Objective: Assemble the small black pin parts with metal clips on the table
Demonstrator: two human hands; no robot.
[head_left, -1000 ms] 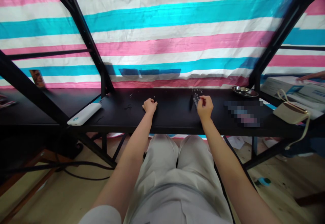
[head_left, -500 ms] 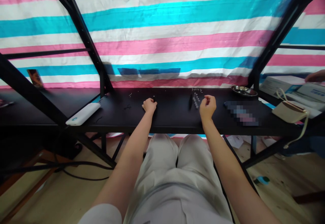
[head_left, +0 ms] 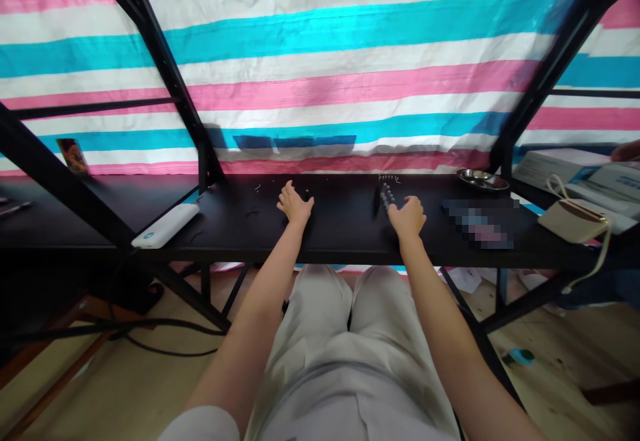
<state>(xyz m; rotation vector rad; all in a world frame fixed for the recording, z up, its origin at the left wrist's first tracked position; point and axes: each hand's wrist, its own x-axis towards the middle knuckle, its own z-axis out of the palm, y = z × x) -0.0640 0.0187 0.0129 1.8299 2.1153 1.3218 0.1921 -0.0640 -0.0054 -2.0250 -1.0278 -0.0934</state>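
Note:
My left hand (head_left: 295,205) rests on the black table (head_left: 340,241) with its fingers spread and nothing in them. A small black piece (head_left: 306,192) lies just beyond its fingertips. My right hand (head_left: 410,215) sits to the right, its fingers curled under and its thumb pointing left. The thumb is next to a short row of small pale beads (head_left: 385,195) beside a thin black strip (head_left: 376,201). What the curled fingers hold, if anything, is hidden. Tiny metal pieces (head_left: 389,177) lie behind the beads.
A white power bank (head_left: 165,225) lies at the left front edge and a steel dish (head_left: 483,179) at the back right. A beige pouch with a cord (head_left: 575,219) and white boxes (head_left: 570,164) are further right, where another person's hand (head_left: 627,152) shows. Black frame posts (head_left: 203,154) flank the table.
My left hand has uncurled from a loose fist and reached slightly forward. My right hand has lowered from a raised pinch near the beads and now rests on the table.

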